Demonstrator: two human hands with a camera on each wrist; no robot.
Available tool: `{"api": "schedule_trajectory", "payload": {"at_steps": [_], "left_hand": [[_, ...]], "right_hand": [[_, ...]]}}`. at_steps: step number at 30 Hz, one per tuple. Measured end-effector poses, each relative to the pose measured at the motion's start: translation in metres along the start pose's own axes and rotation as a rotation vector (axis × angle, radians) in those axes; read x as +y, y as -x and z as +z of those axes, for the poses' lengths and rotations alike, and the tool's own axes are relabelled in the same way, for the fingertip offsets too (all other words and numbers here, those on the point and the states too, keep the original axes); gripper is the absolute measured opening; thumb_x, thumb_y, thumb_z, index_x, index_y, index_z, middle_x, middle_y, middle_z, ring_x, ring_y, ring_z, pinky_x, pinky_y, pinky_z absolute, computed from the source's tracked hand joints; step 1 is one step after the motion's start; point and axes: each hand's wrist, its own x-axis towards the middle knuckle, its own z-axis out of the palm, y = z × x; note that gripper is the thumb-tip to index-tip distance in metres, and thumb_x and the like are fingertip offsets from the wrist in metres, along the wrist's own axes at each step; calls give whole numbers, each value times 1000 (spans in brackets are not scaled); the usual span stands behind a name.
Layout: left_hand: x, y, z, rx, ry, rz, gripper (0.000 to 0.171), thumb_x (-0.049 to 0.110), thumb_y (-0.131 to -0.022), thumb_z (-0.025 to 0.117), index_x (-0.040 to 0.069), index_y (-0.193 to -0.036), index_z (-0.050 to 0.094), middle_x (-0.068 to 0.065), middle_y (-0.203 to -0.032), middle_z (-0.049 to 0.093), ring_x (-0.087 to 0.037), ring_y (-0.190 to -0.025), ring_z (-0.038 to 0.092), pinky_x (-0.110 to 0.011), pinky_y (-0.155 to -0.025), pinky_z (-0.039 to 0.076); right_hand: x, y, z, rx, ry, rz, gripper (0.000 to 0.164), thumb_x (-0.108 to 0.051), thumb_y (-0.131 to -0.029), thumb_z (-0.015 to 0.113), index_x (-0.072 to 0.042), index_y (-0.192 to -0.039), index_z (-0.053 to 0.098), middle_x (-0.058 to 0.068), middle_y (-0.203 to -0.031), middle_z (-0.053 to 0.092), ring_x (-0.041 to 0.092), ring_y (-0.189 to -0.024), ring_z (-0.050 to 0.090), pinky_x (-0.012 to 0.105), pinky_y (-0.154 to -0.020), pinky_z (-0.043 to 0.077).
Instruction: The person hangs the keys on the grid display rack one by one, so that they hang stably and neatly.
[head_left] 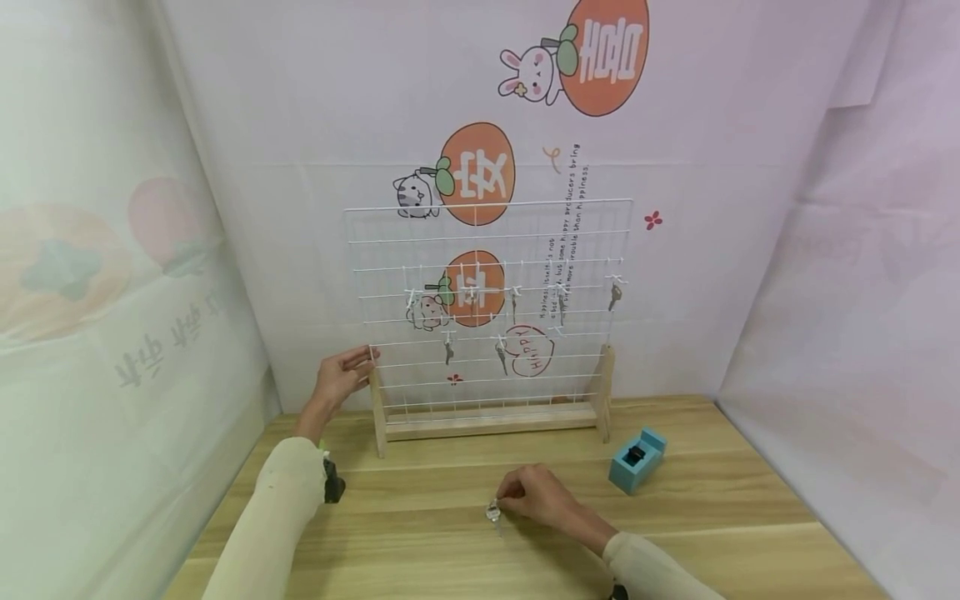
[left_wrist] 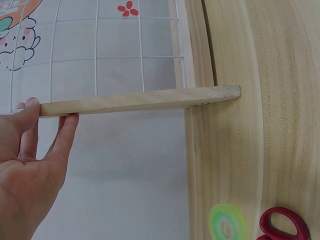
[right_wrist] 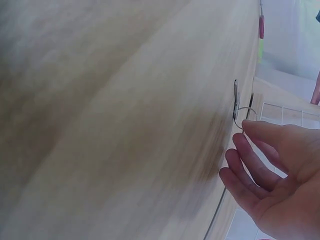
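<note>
In the head view, a white wire grid (head_left: pixel 487 237) stands upright in a wooden stand (head_left: pixel 487 427), with several keys hanging from it, such as one key (head_left: pixel 616 297) at the right. My left hand (head_left: pixel 345 377) grips the top of the stand's left upright; up close, the thumb and fingers hold the end of that wooden upright (left_wrist: pixel 140 100) from both sides. Over the table in front, my right hand (head_left: pixel 542 497) pinches a metal ring (right_wrist: pixel 246 107) between thumb and index finger. A silver key (head_left: pixel 492 512) hangs from that ring.
A blue tape dispenser (head_left: pixel 626 475) sits right of the stand on the wooden table (head_left: pixel 420 542). The left wrist view shows a green tape roll (left_wrist: pixel 216 226) and red-handled scissors (left_wrist: pixel 301 227) near the stand's base. Printed white sheets (head_left: pixel 300 100) surround the table.
</note>
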Motion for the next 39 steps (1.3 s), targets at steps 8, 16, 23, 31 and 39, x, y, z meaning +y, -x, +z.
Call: {"api": "schedule_trajectory", "payload": {"at_steps": [8, 16, 23, 31, 39], "left_hand": [[0, 1, 0, -2, -7, -2, 49, 6, -106, 60, 2, -153, 48, -18, -151, 54, -34, -140, 52, -44, -111, 50], [-3, 0, 0, -11, 11, -8, 49, 5, -106, 59, 1, -153, 47, -19, -152, 53, -35, -140, 51, -43, -111, 50], [-3, -1, -1, -7, 15, 4, 48, 5, -106, 60, 0, -152, 48, -19, -151, 53, -35, -140, 52, -43, -111, 50], [0, 1, 0, -12, 23, 5, 49, 5, -106, 60, 1, -153, 48, -19, -152, 53, -36, -140, 51, -45, -112, 49], [-3, -1, -1, -4, 5, -2, 48, 7, -106, 60, 1, -152, 49, -18, -151, 54, -35, -139, 53, -43, -110, 51]], "right_hand": [[-1, -3, -10, 20, 29, -21, 8, 1, -91, 77, -7, -91, 77, 1, -84, 76, 3, -72, 66, 16, -62, 57], [2, -2, -27, 80, 110, -47, 9, 1, -92, 76, -7, -89, 76, 3, -83, 76, 8, -72, 71, 17, -62, 58], [12, -2, -41, 102, 123, -31, 6, 0, -92, 77, -6, -90, 76, 4, -85, 76, 13, -76, 73, 19, -65, 60], [29, 1, -55, 125, 127, -6, 1, -2, -94, 76, -3, -93, 75, 5, -88, 76, 17, -79, 74, 19, -67, 60], [34, 2, -73, 145, 137, 66, 5, -7, -96, 75, -2, -97, 76, 2, -90, 76, 14, -81, 72, 24, -68, 62]]}}
